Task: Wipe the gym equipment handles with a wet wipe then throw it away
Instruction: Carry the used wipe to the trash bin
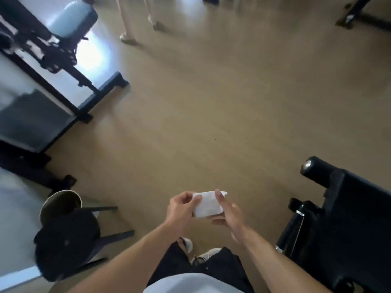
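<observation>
While the tan wooden floor (211, 102) takes up most of the view, the risks sit at its edges. The large black-framed exercise machine with a pale blue padded seat (69, 20) stands well apart at the upper left, and the black padded gym machine with chrome-capped black handles (306, 168) stands near on the right. If those are the handles to be wiped, the reach is short, but the handles are round and smooth-looking, so a loose wipe could slide off mid-stroke and fall. A black round stool (67, 240) and a round bin with a dark inside (61, 204) stand at lower left; a careless toss could miss its rim. The legs of 1 other person (127, 22) show at the top, so a quick turn risks a bump.

The left hand (182, 210) pinches the left edge of the folded white wet wipe (208, 205), thumb and fingers curled on it. The right hand (229, 216) cradles it from beneath, thumb against its right side. The wipe is held in front of the body, above the floor, touching no equipment. With only edge pinches, unfolding it could let a corner slip.
</observation>
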The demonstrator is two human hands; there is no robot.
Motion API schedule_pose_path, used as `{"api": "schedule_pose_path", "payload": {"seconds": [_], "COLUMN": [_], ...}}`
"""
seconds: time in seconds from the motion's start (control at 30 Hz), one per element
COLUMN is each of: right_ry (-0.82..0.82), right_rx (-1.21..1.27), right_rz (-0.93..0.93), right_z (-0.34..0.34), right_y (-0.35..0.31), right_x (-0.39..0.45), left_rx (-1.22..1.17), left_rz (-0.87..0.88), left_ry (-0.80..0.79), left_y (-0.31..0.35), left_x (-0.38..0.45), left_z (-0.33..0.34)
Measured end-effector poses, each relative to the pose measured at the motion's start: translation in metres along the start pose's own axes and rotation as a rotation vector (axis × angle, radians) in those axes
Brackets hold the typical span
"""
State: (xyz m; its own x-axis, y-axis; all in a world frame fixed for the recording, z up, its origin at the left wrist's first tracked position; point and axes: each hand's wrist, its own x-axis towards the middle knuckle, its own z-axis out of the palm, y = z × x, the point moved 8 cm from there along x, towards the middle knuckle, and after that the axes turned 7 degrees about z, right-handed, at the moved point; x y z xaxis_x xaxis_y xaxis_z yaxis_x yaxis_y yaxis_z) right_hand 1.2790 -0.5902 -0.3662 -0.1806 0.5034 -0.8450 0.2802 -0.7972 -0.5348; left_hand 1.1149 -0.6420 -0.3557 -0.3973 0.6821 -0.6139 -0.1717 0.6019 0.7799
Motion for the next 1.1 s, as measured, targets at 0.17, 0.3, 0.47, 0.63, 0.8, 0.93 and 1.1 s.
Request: {"api": "schedule_pose_path", "payload": {"seconds": [0.17, 0.3, 0.47, 0.63, 0.8, 0.93, 1.1], "right_ry": [-0.040, -0.093, -0.195, -0.284, -0.524, -0.688, -0.700], "right_rx": [-0.239, -0.342, -0.488, -0.726, -1.125, -1.021, -1.086], "right_rz": [-0.072, -0.152, -0.275, -0.516, -0.560, -0.452, -0.340], "right_z": [0.064, 0.124, 0.210, 0.305, 0.387, 0.438, 0.489], "right_y": [-0.030, -0.056, -0.081, -0.089, -0.080, -0.083, -0.102], "right_x": [0.013, 0.025, 0.039, 0.037, 0.024, 0.027, 0.071], "left_rx": [-0.173, -0.326, -0.619, -0.857, -0.911, -0.916, -1.050], "left_rz": [-0.034, -0.080, -0.222, -0.256, -0.137, -0.146, -0.196], "left_ry": [0.135, 0.209, 0.307, 0.345, 0.413, 0.584, 0.718], "left_y": [-0.013, -0.023, -0.039, -0.050, -0.057, -0.061, -0.052], "left_x": [0.014, 0.030, 0.043, 0.038, 0.038, 0.034, 0.046], "left_z": [-0.073, -0.128, -0.188, -0.243, -0.288, -0.332, -0.366]}}
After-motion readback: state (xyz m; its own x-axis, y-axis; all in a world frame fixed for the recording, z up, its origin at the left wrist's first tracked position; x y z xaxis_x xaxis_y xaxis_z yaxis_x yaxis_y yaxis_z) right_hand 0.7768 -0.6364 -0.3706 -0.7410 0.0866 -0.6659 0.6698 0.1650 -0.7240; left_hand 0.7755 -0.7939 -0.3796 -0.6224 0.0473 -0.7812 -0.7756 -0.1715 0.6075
